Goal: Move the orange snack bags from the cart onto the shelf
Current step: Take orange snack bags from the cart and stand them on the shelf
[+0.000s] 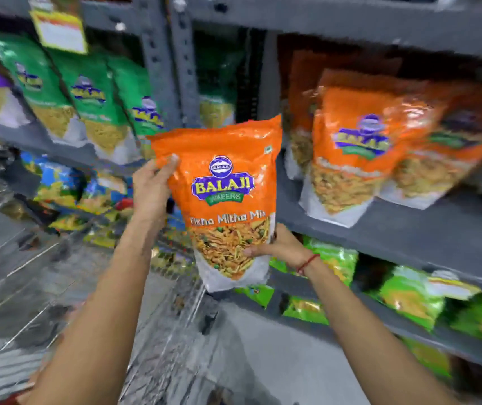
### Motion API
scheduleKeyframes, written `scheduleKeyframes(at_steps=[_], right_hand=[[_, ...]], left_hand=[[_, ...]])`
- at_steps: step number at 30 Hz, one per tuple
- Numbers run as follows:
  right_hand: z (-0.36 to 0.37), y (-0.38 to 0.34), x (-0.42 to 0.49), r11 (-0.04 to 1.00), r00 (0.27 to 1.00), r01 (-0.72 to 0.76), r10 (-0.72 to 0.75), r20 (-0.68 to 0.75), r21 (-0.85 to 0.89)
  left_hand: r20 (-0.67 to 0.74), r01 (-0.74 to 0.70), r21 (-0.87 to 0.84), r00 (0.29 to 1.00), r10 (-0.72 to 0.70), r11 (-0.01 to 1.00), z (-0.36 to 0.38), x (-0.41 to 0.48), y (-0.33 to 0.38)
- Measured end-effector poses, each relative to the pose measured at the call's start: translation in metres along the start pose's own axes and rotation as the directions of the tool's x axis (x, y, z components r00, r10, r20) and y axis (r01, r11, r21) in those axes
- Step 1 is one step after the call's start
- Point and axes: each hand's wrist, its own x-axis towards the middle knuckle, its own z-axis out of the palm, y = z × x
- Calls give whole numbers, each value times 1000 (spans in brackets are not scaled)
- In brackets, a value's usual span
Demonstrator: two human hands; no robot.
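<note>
1. Orange and glossy, the plastic snack bag with the blue logo and white base (228,200) is held upright in the air, between the cart on the left and the shelving on the right, in front of the grey upright post.
2. The left hand (153,188) is closed on the bag's upper left edge, thumb on the front face. The right hand (277,247) cups the lower right corner, thumb pressed on the printed window near the base. Both hands grip this one bag.
3. The step in hand appears to be carrying the bag to the grey metal shelf (409,229) at right, where matching orange bags (356,153) already stand in a row.
4. To do it well, keep the bag upright and facing forward, as its neighbours do, and let the lower hand bear the weight while the upper one only steers.
5. Aim for the gap at the left end of the orange row, just beside the post; that spot is blurred, so its width is hard to judge.
6. Set the white base down first, then lean the top back against whatever stands behind.
7. Grip lightly: the film is slick and the contents look brittle.
8. The wire shopping cart (29,258) lies at lower left, too smeared to show what remains in it.
</note>
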Motion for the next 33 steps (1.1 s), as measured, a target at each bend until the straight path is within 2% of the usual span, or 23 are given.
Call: scheduleKeyframes(at_steps=[3, 8, 13, 19, 25, 29, 31, 33], right_hand=[[-42, 2, -40, 1000, 991, 19, -19, -132, -2], [-120, 12, -119, 999, 916, 19, -34, -400, -41], [-183, 10, -184, 990, 823, 31, -103, -558, -136], [-264, -8, -228, 966, 779, 48, -195, -596, -253], [-327, 16, -232, 970, 755, -15, -147, -639, -241], [-348, 30, -227, 980, 764, -40, -95, -638, -194], [-347, 30, -226, 979, 768, -47, -90, -634, -197], [-340, 32, -227, 985, 739, -26, -96, -667, -171]], left_hand=[[136, 33, -90, 990, -21, 995, 67, -10, 1], [380, 88, -126, 924, -34, 988, 177, -47, 3], [492, 20, -105, 870, 34, 994, 261, -77, 7], [599, 24, -137, 798, 64, 990, 347, -102, 13], [620, 36, -73, 784, 17, 997, 404, -116, -3], [620, -2, -36, 784, 24, 999, 421, -112, -7], [654, -18, -37, 756, 38, 999, 420, -106, -5], [697, -42, -42, 714, 60, 998, 413, -102, -8]])
